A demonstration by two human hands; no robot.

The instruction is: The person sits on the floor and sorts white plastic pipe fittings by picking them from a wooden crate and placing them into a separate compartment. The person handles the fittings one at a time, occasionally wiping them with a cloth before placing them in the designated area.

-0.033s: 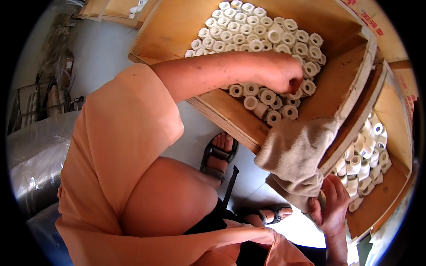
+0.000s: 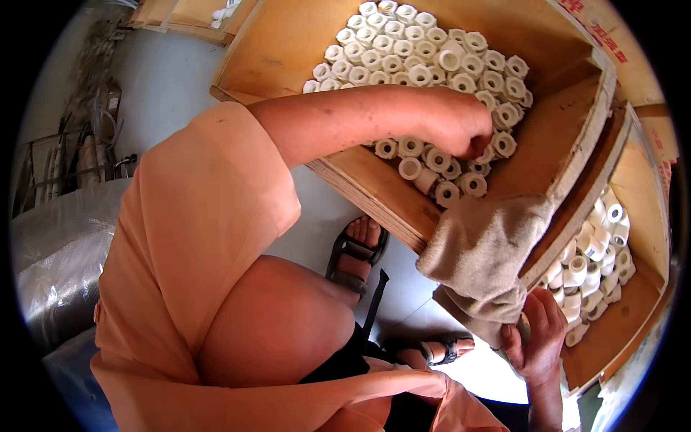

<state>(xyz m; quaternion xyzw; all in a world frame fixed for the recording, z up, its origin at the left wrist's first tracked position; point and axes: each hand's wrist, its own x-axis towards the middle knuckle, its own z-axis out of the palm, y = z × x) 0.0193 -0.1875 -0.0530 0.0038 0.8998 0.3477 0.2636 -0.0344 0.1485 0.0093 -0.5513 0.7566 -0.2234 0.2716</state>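
Observation:
My left hand (image 2: 461, 122) reaches across into a wooden box (image 2: 572, 119) of white plastic pipe fittings (image 2: 403, 49) with hexagonal ends. Its fingers are curled down among the fittings; whatever they grip is hidden under the knuckles. More upright fittings (image 2: 435, 157) stand just below that hand, beside the near wall. My right hand (image 2: 540, 335) is at the lower right, by the box's front corner, under a brown cloth (image 2: 482, 241) draped over the edge. Thumb and fingers there close around a small rounded thing, too dark to name.
A second wooden box (image 2: 633, 327) on the right holds jumbled white elbow-like fittings (image 2: 590, 266). Another wooden box (image 2: 198, 13) sits at the far left. A plastic-wrapped roll (image 2: 68, 252) lies at the left, near dark racks with pipes (image 2: 86, 155). My sandalled foot (image 2: 360, 248) is below.
The boxes and cloth appear shifted very slightly right and down. My left hand stays curled over nearly the same fittings, and my right hand keeps its place at the corner.

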